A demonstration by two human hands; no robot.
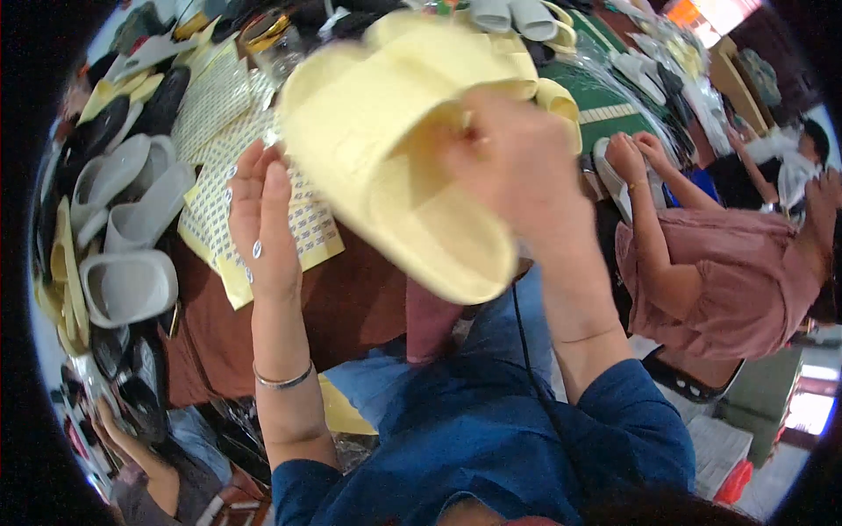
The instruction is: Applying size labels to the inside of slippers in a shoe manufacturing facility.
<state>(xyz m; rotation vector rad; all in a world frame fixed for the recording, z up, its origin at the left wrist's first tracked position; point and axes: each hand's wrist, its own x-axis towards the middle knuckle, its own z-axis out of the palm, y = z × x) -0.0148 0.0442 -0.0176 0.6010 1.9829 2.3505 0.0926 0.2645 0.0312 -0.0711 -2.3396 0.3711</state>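
Note:
A pale yellow slide slipper, blurred by motion, is held up in front of me. My right hand grips it at the strap opening, fingers closed and partly hidden inside. More yellow shows behind its upper edge; whether that is a second slipper I cannot tell. Beside the slipper's left edge, my left hand is raised with its fingers stretched out. Small oval stickers cling to its fingers and palm. Beneath that hand lie sheets of stickers with rows of small dark-printed labels.
Grey slippers and black ones crowd the table's left side. More yellow slippers lie beyond my right hand, near a green mat. A co-worker in a pink top sits at my right, handling a light slipper. Another person's arm shows lower left.

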